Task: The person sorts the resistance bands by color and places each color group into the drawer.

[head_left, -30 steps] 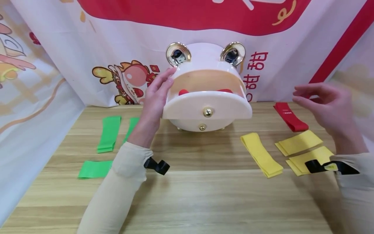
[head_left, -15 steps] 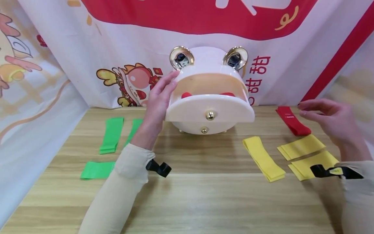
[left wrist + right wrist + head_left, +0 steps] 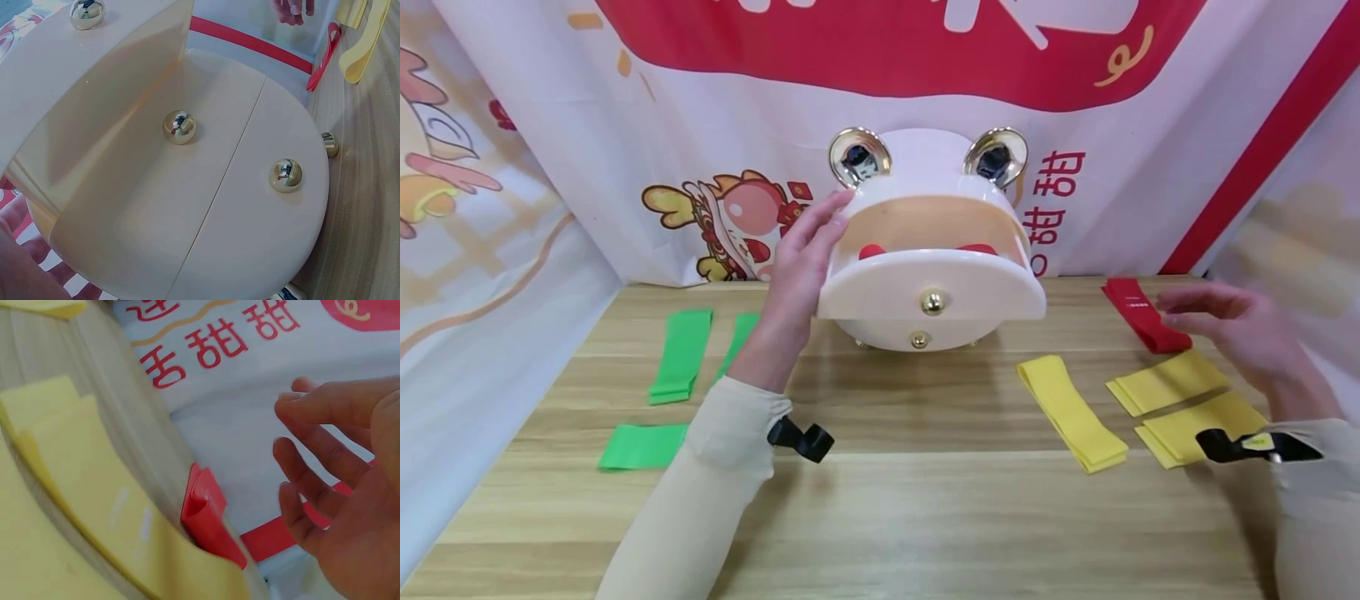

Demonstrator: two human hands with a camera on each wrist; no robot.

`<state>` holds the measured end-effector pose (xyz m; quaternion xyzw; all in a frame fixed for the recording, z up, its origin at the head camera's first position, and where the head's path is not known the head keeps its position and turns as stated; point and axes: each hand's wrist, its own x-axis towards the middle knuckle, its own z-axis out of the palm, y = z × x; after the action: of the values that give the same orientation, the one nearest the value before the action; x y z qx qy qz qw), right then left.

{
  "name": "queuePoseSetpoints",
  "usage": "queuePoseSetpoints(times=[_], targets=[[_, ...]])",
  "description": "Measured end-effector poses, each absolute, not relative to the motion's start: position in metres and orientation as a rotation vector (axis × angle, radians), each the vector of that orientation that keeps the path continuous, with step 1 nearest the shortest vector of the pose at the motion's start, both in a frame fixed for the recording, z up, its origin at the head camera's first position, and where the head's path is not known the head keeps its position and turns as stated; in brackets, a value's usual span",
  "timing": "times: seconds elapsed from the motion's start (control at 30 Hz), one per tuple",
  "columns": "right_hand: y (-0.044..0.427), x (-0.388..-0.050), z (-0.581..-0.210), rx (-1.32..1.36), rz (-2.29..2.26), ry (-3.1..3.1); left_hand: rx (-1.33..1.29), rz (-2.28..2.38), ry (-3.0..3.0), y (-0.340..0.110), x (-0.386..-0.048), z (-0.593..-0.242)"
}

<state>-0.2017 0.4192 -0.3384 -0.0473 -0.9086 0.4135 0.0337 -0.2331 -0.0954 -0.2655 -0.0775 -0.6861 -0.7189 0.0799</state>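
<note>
My left hand (image 3: 796, 279) rests against the left side of a white drawer box (image 3: 917, 333) with two gold-rimmed eyes. Its top drawer (image 3: 872, 287) is pulled out, and red pieces (image 3: 977, 249) show over the drawer's edge. In the left wrist view, the fingers (image 3: 37, 249) lie spread along the box's side. My right hand (image 3: 1243, 333) hovers beside a folded red elastic band (image 3: 1127, 307), fingers loosely bent and holding nothing. In the right wrist view, a gap shows between the hand (image 3: 356, 481) and the red band (image 3: 209, 512).
Folded yellow bands (image 3: 1071, 412) lie on the right of the wooden table (image 3: 925, 525). Green bands (image 3: 681, 354) lie on the left, one partly behind my left arm. A printed cloth (image 3: 760, 100) hangs close behind the box.
My right hand has come down toward the red band, from above it to beside it. My left hand stays at the box. The head view has shifted slightly.
</note>
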Motion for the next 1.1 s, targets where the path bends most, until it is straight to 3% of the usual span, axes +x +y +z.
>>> queuePoseSetpoints(times=[0.83, 1.1], targets=[[0.447, -0.209, -0.372, -0.168, 1.31, -2.917, -0.239, -2.133, -2.062, -0.097, -0.234, -0.265], [0.452, -0.21, -0.382, -0.051, 1.371, -2.898, -0.237, -2.127, -2.067, -0.096, -0.233, -0.265]])
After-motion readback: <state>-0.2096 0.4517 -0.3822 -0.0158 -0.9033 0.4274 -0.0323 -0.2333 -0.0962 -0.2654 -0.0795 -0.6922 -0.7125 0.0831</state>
